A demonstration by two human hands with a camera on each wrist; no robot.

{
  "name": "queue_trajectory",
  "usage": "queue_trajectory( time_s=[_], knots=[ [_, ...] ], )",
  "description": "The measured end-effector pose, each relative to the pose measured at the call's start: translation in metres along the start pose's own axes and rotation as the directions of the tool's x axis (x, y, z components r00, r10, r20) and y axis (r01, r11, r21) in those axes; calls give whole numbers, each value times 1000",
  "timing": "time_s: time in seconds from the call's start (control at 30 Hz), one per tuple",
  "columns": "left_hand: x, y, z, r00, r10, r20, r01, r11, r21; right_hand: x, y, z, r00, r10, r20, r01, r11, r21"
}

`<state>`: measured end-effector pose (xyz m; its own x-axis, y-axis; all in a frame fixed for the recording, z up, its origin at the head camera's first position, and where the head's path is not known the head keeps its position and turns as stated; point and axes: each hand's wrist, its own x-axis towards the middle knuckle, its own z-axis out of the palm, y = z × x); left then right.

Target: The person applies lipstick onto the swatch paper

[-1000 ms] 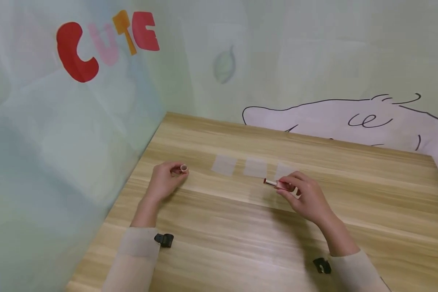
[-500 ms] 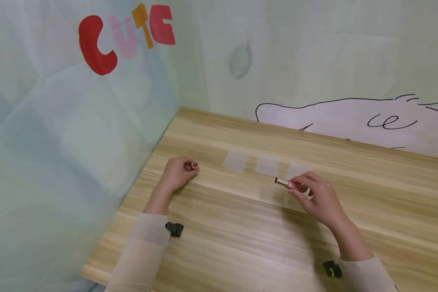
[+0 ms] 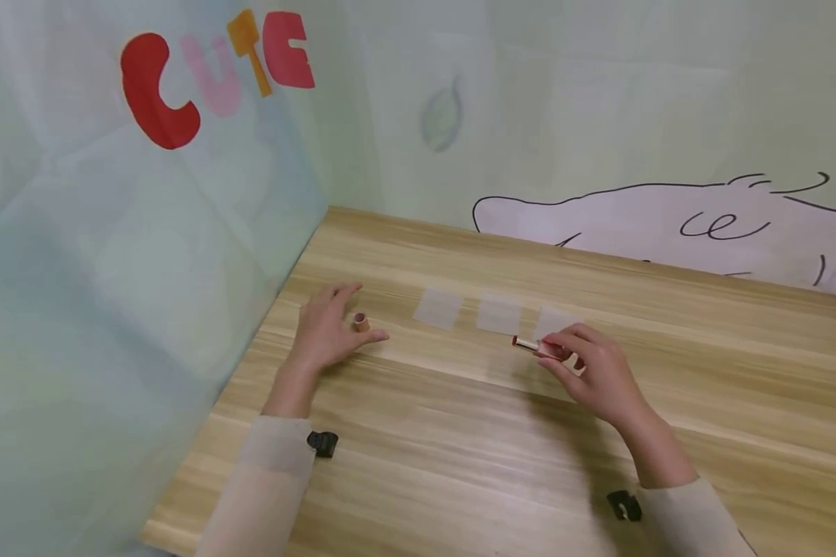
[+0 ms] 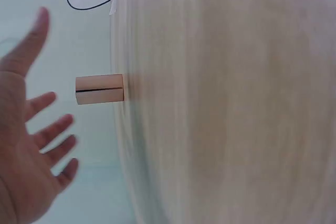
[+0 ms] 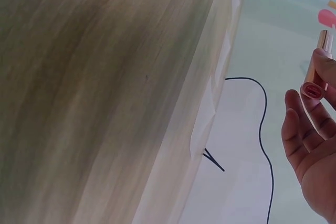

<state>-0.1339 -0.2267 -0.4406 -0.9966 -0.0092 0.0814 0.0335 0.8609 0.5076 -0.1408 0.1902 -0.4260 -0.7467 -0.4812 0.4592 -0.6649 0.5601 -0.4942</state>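
A pinkish lipstick cap [image 3: 361, 322] stands upright on the wooden table, its hollow end up. My left hand [image 3: 329, 329] is spread around it, thumb and fingers apart from it. In the left wrist view the cap [image 4: 100, 89] shows a dark line along its side, and the left hand [image 4: 26, 124] is wide open beside it. My right hand [image 3: 595, 375] pinches an uncapped lipstick [image 3: 539, 348] by its base, the red tip pointing left. The right wrist view shows the lipstick [image 5: 319, 66] between thumb and fingers of the right hand [image 5: 320, 156].
Three pale translucent squares lie in a row toward the back: a left one [image 3: 438, 308], a middle one [image 3: 499, 313] and a right one [image 3: 553, 321] partly behind the right hand. Printed cloth walls [image 3: 202, 232] border the table [image 3: 418, 449] on the left and back.
My left hand has let go of the lipstick cap and spread its fingers; the cap now stands on the table. The right hand still holds the lipstick in much the same place.
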Motion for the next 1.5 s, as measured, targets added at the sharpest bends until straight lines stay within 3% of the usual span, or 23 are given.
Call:
queue_trajectory(
  time_s=[0.07, 0.17, 0.33, 0.4, 0.5, 0.6, 0.83, 1.0, 1.27, 1.5],
  knots=[
    [0, 5, 0, 997, 63, -54, -62, 998, 12, 0, 0, 0, 1000, 2, 1, -2, 1000, 7],
    [-1, 14, -2, 980, 157, -125, -157, 988, 11, 1, 1, 1, 1000, 8, 7, -8, 1000, 25],
    [2, 39, -2, 927, 321, -195, -332, 943, -28, 3, 1, -1, 999, 27, 17, -28, 998, 63],
    [4, 50, -1, 908, 374, -189, -388, 921, -37, 4, 1, -1, 999, 29, 15, -30, 997, 74],
    [4, 70, 2, 890, 433, -142, -443, 895, -47, 5, 0, -1, 1000, 21, 12, -22, 996, 92],
    [2, 87, 7, 876, 474, -90, -480, 875, -60, 7, -2, 2, 1000, 3, 9, -4, 994, 110],
    [5, 123, 21, 825, 565, -4, -564, 824, -60, 13, -5, 6, 1000, -16, 19, 14, 993, 120],
    [9, 140, 29, 813, 580, 46, -576, 814, -68, 15, -6, 4, 1000, -14, 27, 11, 993, 119],
    [9, 149, 37, 799, 598, 60, -592, 801, -86, 16, -9, 4, 999, -25, 31, 20, 990, 136],
    [9, 155, 39, 800, 596, 66, -591, 803, -82, 17, -11, 5, 999, -41, 28, 37, 990, 136]
  ],
)
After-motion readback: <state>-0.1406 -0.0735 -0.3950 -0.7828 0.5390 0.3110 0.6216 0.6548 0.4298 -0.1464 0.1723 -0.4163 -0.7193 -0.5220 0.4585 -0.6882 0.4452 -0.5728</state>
